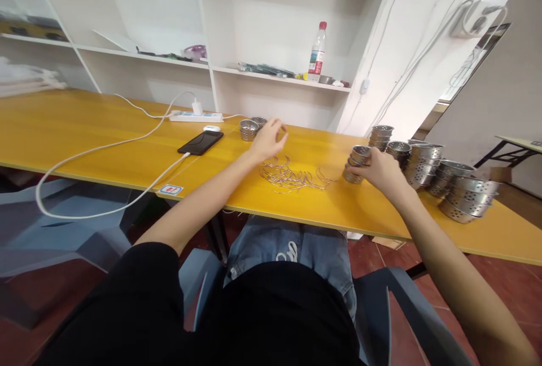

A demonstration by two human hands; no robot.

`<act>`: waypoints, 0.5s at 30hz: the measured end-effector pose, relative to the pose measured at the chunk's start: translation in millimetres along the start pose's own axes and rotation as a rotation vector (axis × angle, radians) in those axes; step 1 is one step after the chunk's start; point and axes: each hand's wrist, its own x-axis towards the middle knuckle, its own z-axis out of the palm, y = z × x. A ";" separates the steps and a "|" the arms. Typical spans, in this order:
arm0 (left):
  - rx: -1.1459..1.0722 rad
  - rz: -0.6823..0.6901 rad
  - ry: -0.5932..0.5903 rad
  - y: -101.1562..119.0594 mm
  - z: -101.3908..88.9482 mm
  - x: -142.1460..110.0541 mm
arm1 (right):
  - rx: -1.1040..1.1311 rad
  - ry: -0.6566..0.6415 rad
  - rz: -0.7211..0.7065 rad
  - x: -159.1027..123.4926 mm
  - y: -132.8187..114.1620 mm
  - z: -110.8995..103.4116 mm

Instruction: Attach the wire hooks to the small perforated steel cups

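My right hand (pixel 383 171) closes its thumb and fingers around a short stack of perforated metal cups (pixel 353 175) on the table. My left hand (pixel 269 139) is raised over the table with its fingers loosely curled and apart, and nothing shows in it. Just beside it, partly hidden by the hand, stand small metal cups (pixel 249 130). A loose pile of thin, curved copper-coloured wires (pixel 292 178) lies on the tabletop between my hands.
More stacked perforated metal cups (pixel 470 199) crowd the table's right side. On the yellow table (pixel 105 151), a phone (pixel 200 143) charges by a white cable near a power strip (pixel 197 117). White shelves behind hold a plastic bottle (pixel 317 52).
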 end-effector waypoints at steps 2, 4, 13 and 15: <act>-0.031 0.054 -0.074 9.5 8.4 -3.0 | 0.048 -0.065 -0.021 37.6 -20.0 15.9; -0.053 0.078 -0.134 16.4 16.0 -5.2 | 0.136 -0.130 -0.035 70.6 -36.8 31.4; -0.099 -0.075 -0.209 11.2 32.2 -3.8 | 0.453 -0.076 -0.182 93.1 -99.5 78.7; -0.134 -0.156 -0.212 8.3 36.2 -2.3 | 0.476 -0.058 -0.236 88.0 -110.1 81.3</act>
